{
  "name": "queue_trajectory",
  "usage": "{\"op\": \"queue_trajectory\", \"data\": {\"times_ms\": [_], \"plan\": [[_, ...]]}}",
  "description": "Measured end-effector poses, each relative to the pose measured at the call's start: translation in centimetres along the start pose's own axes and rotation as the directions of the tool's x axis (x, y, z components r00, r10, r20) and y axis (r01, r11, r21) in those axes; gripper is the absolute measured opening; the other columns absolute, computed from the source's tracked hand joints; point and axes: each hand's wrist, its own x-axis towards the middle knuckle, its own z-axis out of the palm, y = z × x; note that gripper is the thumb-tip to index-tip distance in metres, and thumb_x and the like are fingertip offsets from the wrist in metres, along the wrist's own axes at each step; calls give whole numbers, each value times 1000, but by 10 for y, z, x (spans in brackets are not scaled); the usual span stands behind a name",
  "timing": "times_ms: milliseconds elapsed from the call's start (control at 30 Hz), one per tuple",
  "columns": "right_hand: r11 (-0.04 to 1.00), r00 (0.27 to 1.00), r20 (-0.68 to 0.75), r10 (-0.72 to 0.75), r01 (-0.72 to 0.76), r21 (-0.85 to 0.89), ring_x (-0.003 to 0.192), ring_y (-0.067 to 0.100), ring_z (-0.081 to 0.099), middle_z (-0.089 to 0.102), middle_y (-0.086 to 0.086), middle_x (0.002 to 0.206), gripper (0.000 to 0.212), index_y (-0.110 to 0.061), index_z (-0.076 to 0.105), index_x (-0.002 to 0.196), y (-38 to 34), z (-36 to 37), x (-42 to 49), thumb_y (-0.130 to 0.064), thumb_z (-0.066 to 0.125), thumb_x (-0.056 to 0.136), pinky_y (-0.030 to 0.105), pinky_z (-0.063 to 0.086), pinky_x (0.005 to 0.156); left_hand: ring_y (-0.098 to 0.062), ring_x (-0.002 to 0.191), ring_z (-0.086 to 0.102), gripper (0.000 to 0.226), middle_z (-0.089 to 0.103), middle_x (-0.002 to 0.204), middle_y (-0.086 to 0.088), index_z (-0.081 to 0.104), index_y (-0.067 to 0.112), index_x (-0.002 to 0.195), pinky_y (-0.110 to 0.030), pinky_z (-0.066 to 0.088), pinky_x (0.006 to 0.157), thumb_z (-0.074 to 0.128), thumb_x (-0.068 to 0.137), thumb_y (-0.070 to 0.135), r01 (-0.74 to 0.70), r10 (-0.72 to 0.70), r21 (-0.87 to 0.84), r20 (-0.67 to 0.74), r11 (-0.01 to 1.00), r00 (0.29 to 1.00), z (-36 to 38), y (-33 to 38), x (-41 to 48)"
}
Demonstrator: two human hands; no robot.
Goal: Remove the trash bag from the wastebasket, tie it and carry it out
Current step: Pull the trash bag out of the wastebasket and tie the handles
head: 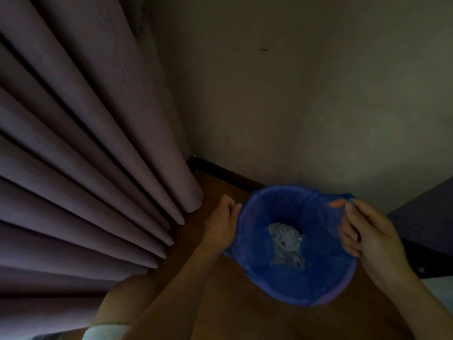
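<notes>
A round wastebasket (335, 294) stands on the wooden floor near the room's corner, lined with a thin blue trash bag (318, 214). Crumpled pale paper (286, 246) lies at the bottom of the bag. My left hand (221, 224) pinches the bag's edge at the left side of the rim. At the right side my right hand (365, 231) pinches the bag's edge, and a bit of the plastic is pulled up off the rim there. The basket's mesh wall shows through the bag.
A heavy pleated purple curtain (85, 155) hangs at the left, reaching the floor beside the basket. A plain wall (294, 94) with a dark baseboard (225, 173) is behind. A dark piece of furniture (426, 212) sits at the right edge.
</notes>
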Motion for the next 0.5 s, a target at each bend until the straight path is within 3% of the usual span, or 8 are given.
{"op": "queue_trajectory", "data": {"times_ms": [100, 200, 267, 367, 500], "plan": [[999, 999, -22, -23, 23, -22, 40, 11, 25, 30, 3, 55, 37, -13, 67, 105, 3, -1, -1, -42, 52, 89, 26, 20, 38, -8, 61, 47, 18, 51, 72, 5, 42, 28, 87, -26, 40, 59, 43, 102, 38, -67, 64, 171, 24, 983, 998, -11, -4, 0], [999, 998, -53, -38, 37, -28, 40, 10, 26, 31, 2, 55, 33, -14, 68, 107, 6, -4, -1, -36, 48, 93, 24, 22, 37, -16, 69, 58, 27, 59, 77, 2, 46, 23, 95, -35, 48, 66, 46, 98, 50, -22, -3, 307, 81, 951, 997, -28, -3, 3], [999, 996, -77, -34, 33, -18, 40, 10, 27, 31, 2, 56, 33, -16, 69, 107, 4, -4, -1, -37, 48, 93, 24, 24, 37, -17, 72, 60, 31, 58, 73, 5, 53, 20, 87, -33, 48, 66, 54, 94, 50, 36, -89, 398, 114, 917, 990, -44, 1, 3], [999, 994, -104, -33, 33, -5, 42, 11, 28, 29, 5, 58, 30, -19, 70, 103, 2, -2, -2, -37, 48, 94, 26, 25, 39, -17, 65, 63, 31, 62, 65, 1, 63, 9, 78, -34, 56, 64, 69, 89, 37, 200, -232, 178, 186, 964, 955, -63, 12, 2], [998, 985, -172, -23, 12, -65, 40, 9, 25, 27, 4, 54, 29, -14, 69, 98, 1, 2, 0, -29, 45, 102, 24, 20, 39, -12, 59, 58, 32, 58, 57, -2, 59, 15, 70, -28, 46, 65, 64, 93, 38, 377, -326, -132, 295, 917, 898, -69, 42, -8]]}}
